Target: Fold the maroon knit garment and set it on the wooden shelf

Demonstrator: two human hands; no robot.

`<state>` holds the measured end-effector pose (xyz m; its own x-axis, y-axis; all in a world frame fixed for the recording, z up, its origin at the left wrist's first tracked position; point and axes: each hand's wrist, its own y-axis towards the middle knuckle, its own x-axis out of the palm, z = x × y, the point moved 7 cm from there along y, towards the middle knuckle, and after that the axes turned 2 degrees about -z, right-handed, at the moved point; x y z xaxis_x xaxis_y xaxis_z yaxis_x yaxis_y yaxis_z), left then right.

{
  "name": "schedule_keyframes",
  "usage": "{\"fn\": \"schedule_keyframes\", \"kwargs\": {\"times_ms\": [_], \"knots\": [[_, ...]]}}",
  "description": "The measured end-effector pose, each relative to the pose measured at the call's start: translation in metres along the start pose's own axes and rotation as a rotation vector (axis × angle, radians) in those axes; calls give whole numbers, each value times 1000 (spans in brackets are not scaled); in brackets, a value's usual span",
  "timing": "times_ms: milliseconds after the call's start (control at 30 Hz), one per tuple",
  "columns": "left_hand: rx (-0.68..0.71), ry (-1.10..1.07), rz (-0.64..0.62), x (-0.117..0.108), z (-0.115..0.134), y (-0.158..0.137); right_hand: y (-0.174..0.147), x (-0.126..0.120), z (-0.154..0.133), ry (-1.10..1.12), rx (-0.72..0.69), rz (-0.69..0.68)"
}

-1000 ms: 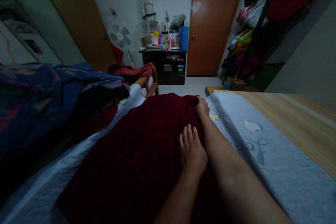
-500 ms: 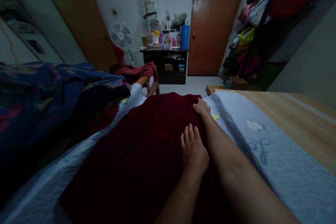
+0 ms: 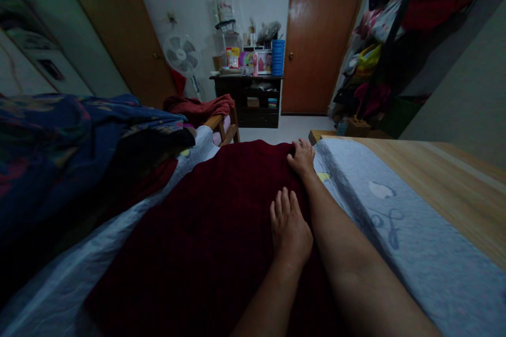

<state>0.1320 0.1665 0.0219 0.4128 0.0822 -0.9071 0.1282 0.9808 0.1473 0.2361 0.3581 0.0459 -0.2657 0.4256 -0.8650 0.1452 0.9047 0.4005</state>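
A dark red cloth (image 3: 205, 210) lies spread over the bed, its far edge near the end of the mattress. My left hand (image 3: 290, 226) rests flat on the cloth's right part, fingers stretched forward. Farther off, my right hand (image 3: 302, 157) is at the cloth's far right corner, its fingers spread and slightly bent over the edge. Neither hand grips anything that I can see. Beneath the cloth is a light blue-grey sheet (image 3: 427, 231) with lettering and a dark band.
A heap of blue patterned clothes (image 3: 71, 137) lies on the left. Bare wood (image 3: 446, 168) borders the sheet on the right. Beyond the bed stand a dark cabinet (image 3: 227, 97), a white fan (image 3: 182, 55) and a wooden door (image 3: 306, 37). Bags hang on a rack at right.
My right hand has lifted slightly and its fingers have spread at the cloth's far corner. My left hand stays flat in nearly the same place. The view has shifted a little.
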Motion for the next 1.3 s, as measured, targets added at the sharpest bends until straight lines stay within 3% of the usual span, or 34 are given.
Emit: {"fn": "schedule_keyframes", "kwargs": {"times_ms": [133,233,500,733,900,1300], "knots": [[-31,-7,6,0,-2,1,-4,21,-8,-65,-50,-254],[-40,-10,15,1,-2,1,-10,34,-12,-100,-60,-340],[-39,-9,22,-1,-2,1,-17,36,-18,-156,-75,-269],[-42,-17,-3,0,-5,1,-7,36,-12,-122,-3,-196],[-35,-19,1,0,-4,1,1,31,-10,-112,-27,-122],[-56,-9,-17,-3,-3,1,19,42,-1,-119,-11,-304]]}}
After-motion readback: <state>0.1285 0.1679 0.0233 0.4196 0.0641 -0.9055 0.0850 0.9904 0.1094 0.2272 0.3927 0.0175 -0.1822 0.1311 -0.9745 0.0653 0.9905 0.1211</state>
